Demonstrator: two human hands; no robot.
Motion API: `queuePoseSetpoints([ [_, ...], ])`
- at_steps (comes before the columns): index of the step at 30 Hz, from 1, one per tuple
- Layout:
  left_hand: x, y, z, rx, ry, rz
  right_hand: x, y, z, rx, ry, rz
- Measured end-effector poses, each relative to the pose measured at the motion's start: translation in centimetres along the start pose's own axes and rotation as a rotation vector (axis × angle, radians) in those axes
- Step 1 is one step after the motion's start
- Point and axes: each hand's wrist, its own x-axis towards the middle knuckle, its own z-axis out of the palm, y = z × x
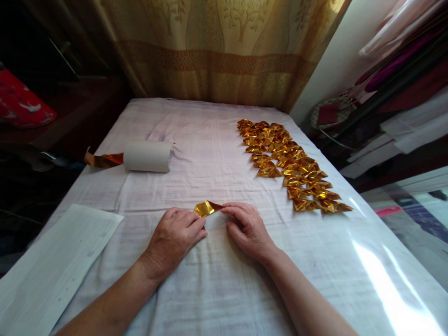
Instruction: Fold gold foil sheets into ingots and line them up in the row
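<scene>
A partly folded piece of gold foil paper (207,208) lies on the sheet-covered surface between my hands, its top edge raised and its right end drawn to a point. My left hand (177,233) is closed over its left end, and the fingers hide that part. At the pointed right end, the bent fingertips of my right hand (248,228) hold the tip, with the thumb lower and a little apart. A pale patch shows below the gold between the hands; whether it is the paper's back or the cloth I cannot tell.
Several folded gold foil pieces (280,149) lie in rows at the right. A grey-white cardboard roll (147,156) with a copper-coloured strip (105,160) at its left end rests at the back left. A white printed sheet (66,266) lies at the left edge. A patterned curtain (217,51) hangs behind.
</scene>
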Motion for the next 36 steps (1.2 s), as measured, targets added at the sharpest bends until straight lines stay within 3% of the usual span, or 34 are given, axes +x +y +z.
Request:
queuePoseSetpoints([
  [15, 0.2, 0.1, 0.2, 0.091, 0.120, 0.081, -0.2, 0.1, 0.3, -0.089, 0.020, -0.045],
  [22, -0.4, -0.9, 0.3, 0.083, 0.150, 0.103, 0.0, -0.3, 0.2, -0.190, 0.005, -0.165],
  [27, -1.0, 0.0, 0.7, -0.035, 0.122, 0.086, 0.2, -1.2, 0.1, -0.166, -0.098, -0.232],
  [36, -1.6, 0.9, 1.3, -0.123, 0.063, 0.094, 0.3, 0.6, -0.3, 0.009, -0.088, -0.192],
])
